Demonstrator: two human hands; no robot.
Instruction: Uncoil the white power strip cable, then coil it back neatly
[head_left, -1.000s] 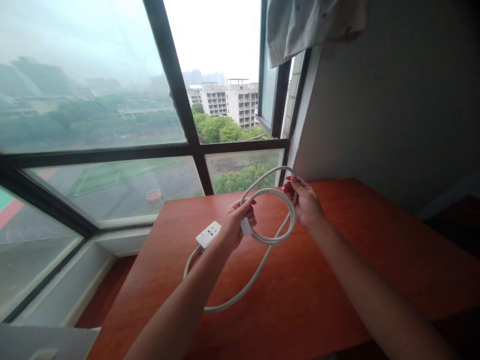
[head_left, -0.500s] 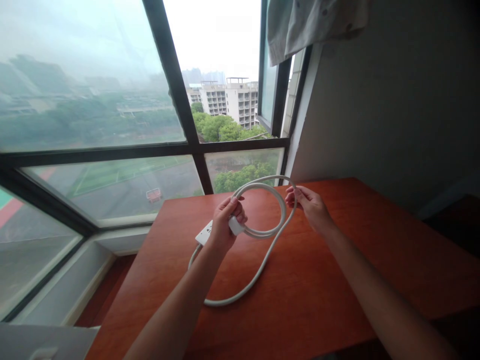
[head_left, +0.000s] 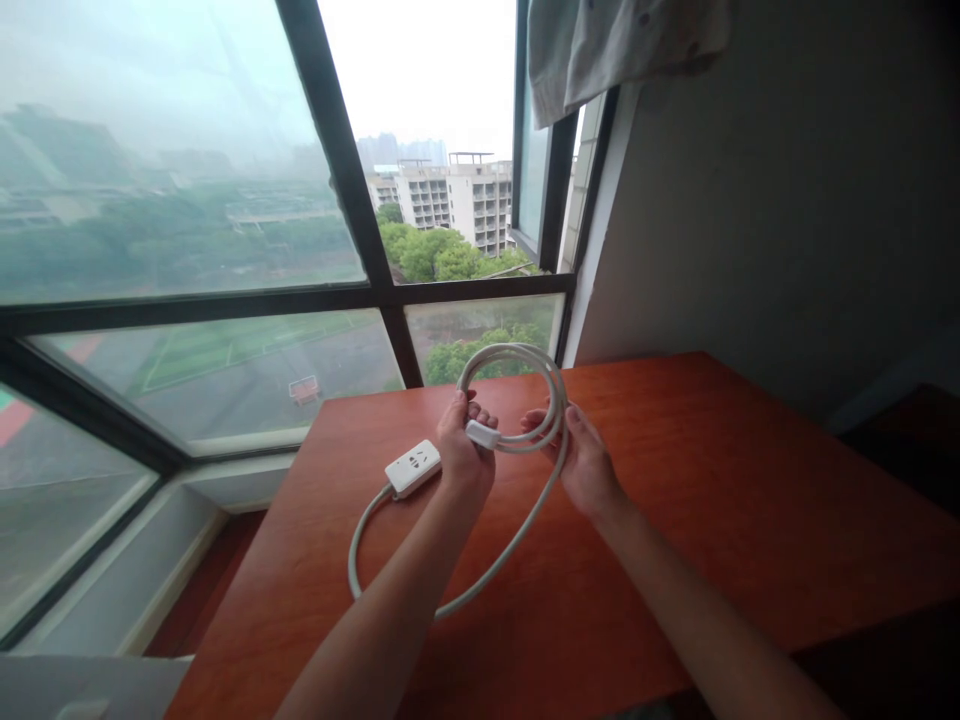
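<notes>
A white extension cord [head_left: 517, 547] is partly wound into loops held above the table. My left hand [head_left: 466, 436] is closed round the left side of the loops, with the white plug [head_left: 483, 434] sticking out beside its fingers. On the right side of the loops, my right hand [head_left: 585, 457] has its fingers behind the cable and its thumb in front, gripping it. From there the cable hangs down, curves under my left forearm and runs to the white socket block [head_left: 413, 468], which lies on the table left of my left hand.
The reddish-brown wooden table [head_left: 675, 480] stands against a large dark-framed window [head_left: 225, 303]. One window pane is swung outward at the upper right, beneath a hanging curtain [head_left: 622, 50]. A plain wall [head_left: 757, 220] rises on the right.
My right hand has moved left and inward, bringing its length of cable onto the loops, which now look gathered together. My left hand has shifted slightly right, showing more of the socket block.
</notes>
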